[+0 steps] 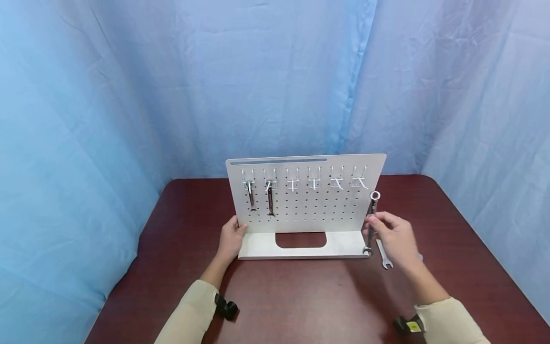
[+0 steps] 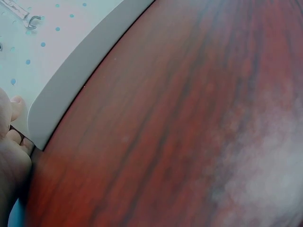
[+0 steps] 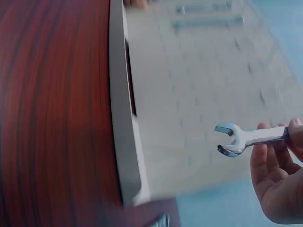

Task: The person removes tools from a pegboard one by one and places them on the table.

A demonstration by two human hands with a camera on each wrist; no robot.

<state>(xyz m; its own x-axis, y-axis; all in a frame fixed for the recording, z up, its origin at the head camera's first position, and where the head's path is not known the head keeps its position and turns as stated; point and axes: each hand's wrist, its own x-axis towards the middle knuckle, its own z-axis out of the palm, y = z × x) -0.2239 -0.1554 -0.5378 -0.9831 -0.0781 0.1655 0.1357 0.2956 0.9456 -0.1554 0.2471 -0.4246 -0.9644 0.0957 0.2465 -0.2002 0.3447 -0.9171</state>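
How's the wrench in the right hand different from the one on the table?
The held wrench is raised in the right hand; the loose wrench rests on the table.

In the head view, the held wrench looks roughly upright, ring end up; the loose wrench lies flat.

The held wrench shows both ends; the loose wrench shows only its forked end and some shaft.

Both look silvery, with a forked end.

The surface [image 1: 301,296], dark red-brown with streaked grain and rounded far corners, carried a white pegboard stand [image 1: 318,205] about midway between its left and right edges. A silver wrench [image 1: 384,255] lay just beside the stand, toward the right edge, partly hidden.
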